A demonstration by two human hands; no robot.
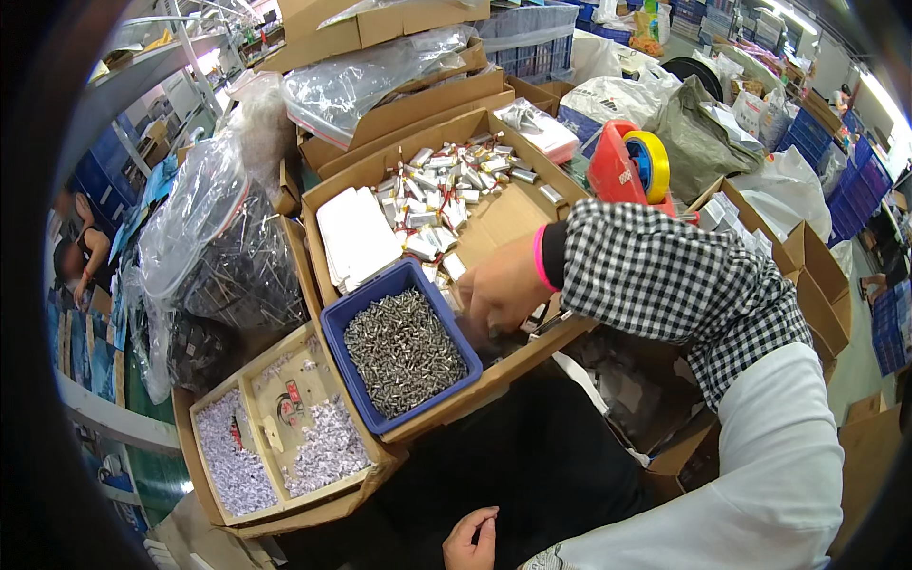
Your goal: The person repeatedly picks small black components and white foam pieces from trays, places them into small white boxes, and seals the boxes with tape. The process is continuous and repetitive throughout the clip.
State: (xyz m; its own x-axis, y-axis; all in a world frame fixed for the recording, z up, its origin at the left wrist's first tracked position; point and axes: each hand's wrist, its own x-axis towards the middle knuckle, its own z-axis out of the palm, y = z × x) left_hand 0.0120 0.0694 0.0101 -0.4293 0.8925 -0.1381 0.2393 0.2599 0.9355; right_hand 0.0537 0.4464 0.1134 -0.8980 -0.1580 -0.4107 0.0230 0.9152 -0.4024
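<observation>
nearest us, the left hand [468, 544] curls loosely — we can't tell if it holds anything. past a wooden tray [259, 435] with printed marks, the blue bin [375, 287] of metal parts [404, 351] crowds our right hand [499, 285], fingers [478, 309] blurred, grip unclear, beside silver cells [432, 204] inside the cardboard box [451, 413]. beyond — white sheets [356, 237], a red tape dispenser [613, 171] bearing print, lettered sacks [608, 103].

Bright centre, dark distorted edges

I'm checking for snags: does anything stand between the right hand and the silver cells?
Nothing visible does: the right hand is inside the cardboard box, beside the nearest silver cells. The blue bin stands to its left.
</observation>
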